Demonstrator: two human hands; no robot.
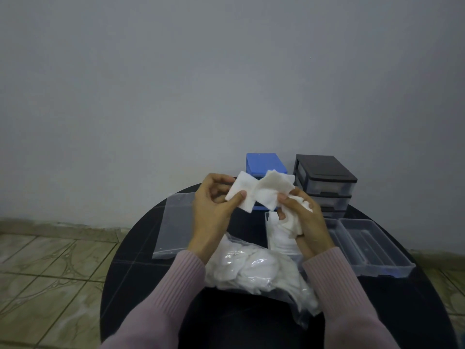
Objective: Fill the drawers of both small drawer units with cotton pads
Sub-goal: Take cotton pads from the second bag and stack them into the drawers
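Note:
My left hand (212, 205) pinches a white square cotton pad (240, 193) between thumb and fingers, raised above the table. My right hand (302, 215) grips several more cotton pads (274, 190), one fanned out upward and touching the left pad. Behind them stand a blue drawer unit (265, 163) and a black drawer unit (327, 182). A clear drawer (269, 238) with pads in it lies under my right hand. A clear bag of cotton pads (251, 270) lies between my forearms.
A round black table (141, 273) holds everything. Two clear pulled-out drawers (372, 250) lie at the right, and another clear drawer (173, 222) at the left. Tiled floor lies to the left, a grey wall behind.

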